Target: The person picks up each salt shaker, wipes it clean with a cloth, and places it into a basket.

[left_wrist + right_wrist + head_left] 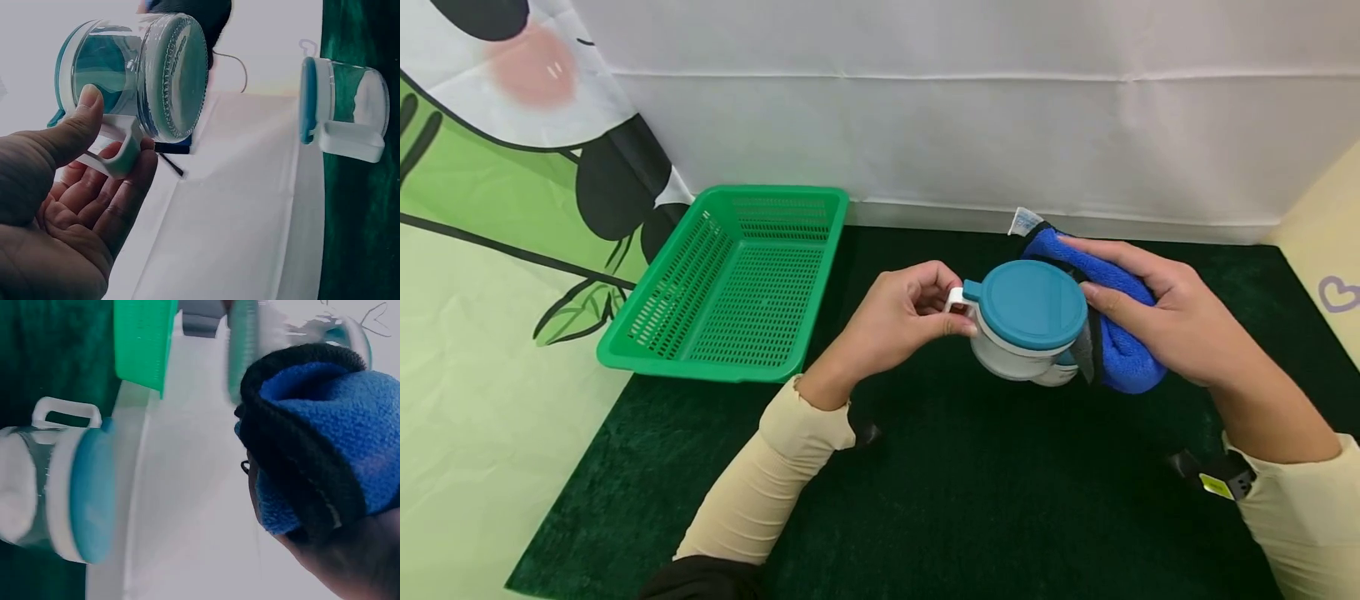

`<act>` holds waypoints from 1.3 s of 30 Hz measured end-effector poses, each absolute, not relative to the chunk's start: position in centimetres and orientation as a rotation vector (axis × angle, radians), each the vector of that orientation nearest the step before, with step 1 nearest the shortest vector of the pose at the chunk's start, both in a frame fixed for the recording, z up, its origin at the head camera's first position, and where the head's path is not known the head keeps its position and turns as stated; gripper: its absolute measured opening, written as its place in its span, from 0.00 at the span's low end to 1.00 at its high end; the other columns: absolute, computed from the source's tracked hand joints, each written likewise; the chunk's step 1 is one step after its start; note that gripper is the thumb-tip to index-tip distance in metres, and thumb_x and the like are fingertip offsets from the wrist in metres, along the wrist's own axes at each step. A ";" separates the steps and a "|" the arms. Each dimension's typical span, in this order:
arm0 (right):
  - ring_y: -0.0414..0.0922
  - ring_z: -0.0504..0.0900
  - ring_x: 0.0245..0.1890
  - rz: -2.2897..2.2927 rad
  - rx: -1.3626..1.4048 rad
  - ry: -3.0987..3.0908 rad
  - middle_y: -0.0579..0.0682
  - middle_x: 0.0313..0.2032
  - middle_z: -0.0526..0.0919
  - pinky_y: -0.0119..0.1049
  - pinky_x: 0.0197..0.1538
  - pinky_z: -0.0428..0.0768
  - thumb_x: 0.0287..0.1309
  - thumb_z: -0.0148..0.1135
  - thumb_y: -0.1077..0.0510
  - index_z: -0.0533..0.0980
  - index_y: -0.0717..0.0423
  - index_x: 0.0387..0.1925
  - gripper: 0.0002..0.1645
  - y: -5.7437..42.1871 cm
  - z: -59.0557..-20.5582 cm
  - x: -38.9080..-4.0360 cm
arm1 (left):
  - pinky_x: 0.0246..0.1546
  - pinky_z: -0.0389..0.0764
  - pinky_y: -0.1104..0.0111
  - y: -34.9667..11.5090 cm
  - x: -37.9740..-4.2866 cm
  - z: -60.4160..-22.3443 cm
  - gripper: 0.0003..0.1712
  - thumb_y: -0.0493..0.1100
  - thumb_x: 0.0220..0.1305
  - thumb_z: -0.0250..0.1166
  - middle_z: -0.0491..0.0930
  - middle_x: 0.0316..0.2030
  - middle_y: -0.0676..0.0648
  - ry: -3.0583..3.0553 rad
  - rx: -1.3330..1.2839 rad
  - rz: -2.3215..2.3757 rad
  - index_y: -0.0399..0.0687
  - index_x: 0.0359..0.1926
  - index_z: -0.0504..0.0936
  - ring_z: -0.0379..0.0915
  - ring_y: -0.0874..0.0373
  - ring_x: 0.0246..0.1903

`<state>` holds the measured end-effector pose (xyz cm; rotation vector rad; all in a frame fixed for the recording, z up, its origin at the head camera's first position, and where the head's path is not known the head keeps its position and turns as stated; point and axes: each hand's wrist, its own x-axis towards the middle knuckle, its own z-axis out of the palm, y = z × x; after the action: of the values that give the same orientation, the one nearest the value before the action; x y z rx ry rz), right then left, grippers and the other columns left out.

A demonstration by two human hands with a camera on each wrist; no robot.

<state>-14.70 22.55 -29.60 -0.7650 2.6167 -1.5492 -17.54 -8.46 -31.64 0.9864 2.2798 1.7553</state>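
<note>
My left hand pinches the white handle of a clear glass jar with a teal lid, held above the table. Its ribbed glass base faces sideways in the left wrist view. With my right hand I grip a folded blue towel with dark edging, beside the right side of the jar. A second lidded jar, also with a white handle, stands on the table and holds something white. From the head it is mostly hidden behind the held jar.
A green plastic basket with slotted sides stands at the back left on the dark green tablecloth. Behind the table hangs a white sheet. A printed cartoon backdrop lines the left side.
</note>
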 end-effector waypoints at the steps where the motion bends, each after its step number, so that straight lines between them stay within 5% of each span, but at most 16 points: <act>1: 0.50 0.74 0.56 -1.543 -0.773 2.590 0.47 0.67 0.73 0.33 0.48 0.80 0.78 0.51 0.63 0.67 0.45 0.76 0.29 22.6 -29.9 -14.8 | 0.46 0.86 0.63 -8.5 -17.5 -31.5 0.12 0.33 0.63 0.74 0.85 0.40 0.44 2.273 0.984 1.772 0.40 0.43 0.79 0.85 0.56 0.40; 7: 0.48 0.76 0.56 -1.526 -0.792 2.528 0.45 0.64 0.75 0.33 0.49 0.79 0.77 0.51 0.66 0.67 0.49 0.75 0.29 22.9 -31.8 -14.0 | 0.48 0.86 0.62 -8.9 -17.7 -31.2 0.12 0.30 0.62 0.74 0.86 0.40 0.44 2.264 0.973 1.822 0.39 0.43 0.79 0.86 0.55 0.41; 15: 0.51 0.75 0.54 -1.484 -0.737 2.687 0.49 0.66 0.72 0.31 0.45 0.81 0.76 0.55 0.64 0.69 0.45 0.74 0.29 23.0 -28.1 -13.8 | 0.49 0.86 0.62 -8.4 -17.7 -31.7 0.13 0.29 0.61 0.73 0.88 0.40 0.45 2.224 0.998 1.832 0.38 0.43 0.78 0.86 0.56 0.41; 22: 0.53 0.75 0.57 -1.344 -0.847 2.439 0.48 0.67 0.72 0.46 0.47 0.81 0.80 0.47 0.62 0.66 0.44 0.75 0.28 23.6 -29.2 -16.3 | 0.47 0.86 0.61 -8.2 -17.3 -31.5 0.13 0.29 0.61 0.74 0.87 0.39 0.45 2.209 1.038 1.841 0.38 0.43 0.79 0.86 0.55 0.40; 27: 0.51 0.77 0.55 -1.299 -0.876 2.393 0.47 0.63 0.74 0.45 0.45 0.83 0.80 0.48 0.63 0.66 0.45 0.74 0.27 24.3 -30.3 -16.3 | 0.45 0.87 0.60 -8.4 -17.3 -31.6 0.13 0.29 0.60 0.75 0.85 0.38 0.45 2.199 1.026 1.827 0.38 0.43 0.80 0.85 0.54 0.37; 34: 0.51 0.79 0.53 -1.183 -0.943 2.542 0.47 0.66 0.74 0.39 0.45 0.83 0.78 0.51 0.64 0.70 0.44 0.73 0.28 24.3 -27.1 -16.0 | 0.43 0.87 0.60 -8.2 -17.5 -31.7 0.12 0.29 0.59 0.75 0.85 0.37 0.46 2.191 1.071 1.817 0.38 0.41 0.81 0.84 0.54 0.34; 39: 0.57 0.78 0.51 -1.069 -1.046 2.368 0.48 0.65 0.74 0.46 0.43 0.84 0.80 0.48 0.63 0.71 0.43 0.72 0.26 23.4 -25.9 -17.7 | 0.43 0.87 0.59 -7.6 -17.1 -31.7 0.12 0.29 0.59 0.75 0.85 0.36 0.45 2.115 1.098 1.803 0.37 0.41 0.81 0.85 0.54 0.35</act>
<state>-17.71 23.40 -25.90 -1.0461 2.3685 -1.0695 -17.13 -7.64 -31.66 1.0976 2.1155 1.8031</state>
